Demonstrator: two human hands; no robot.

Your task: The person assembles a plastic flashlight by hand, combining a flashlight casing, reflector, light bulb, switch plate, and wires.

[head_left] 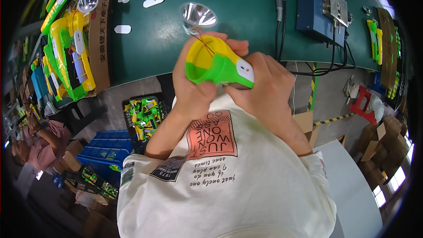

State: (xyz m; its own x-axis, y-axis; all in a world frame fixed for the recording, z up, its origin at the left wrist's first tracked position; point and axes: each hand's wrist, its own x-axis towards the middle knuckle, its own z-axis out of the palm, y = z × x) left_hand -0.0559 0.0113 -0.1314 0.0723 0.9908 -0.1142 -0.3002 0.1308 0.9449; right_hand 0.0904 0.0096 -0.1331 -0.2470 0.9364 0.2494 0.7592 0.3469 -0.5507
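I hold the lamp shell (218, 68) near the upper middle of the frame. My left fingers (207, 91) are wrapped around its wide mouth, and my right fingers (264, 68) are clamped on its narrow end. The yellow and green halves look already joined, and the white plate (244, 68) is on. The reflector (199, 15) is outside the mouth, seemingly tied to it by thin wires (205, 44), so I judge that its seating is not yet done.

The desk (246, 0) is dark green; white covers (154, 1) lie on it at upper left, beside a carton (100, 39) with more shells (57, 48). A blue machine (315, 15) stands at upper right. Below are a basket (128, 113) of parts, blue crates (103, 150) and, at right, a red stool (365, 105). Another person (50, 141) is at far left.
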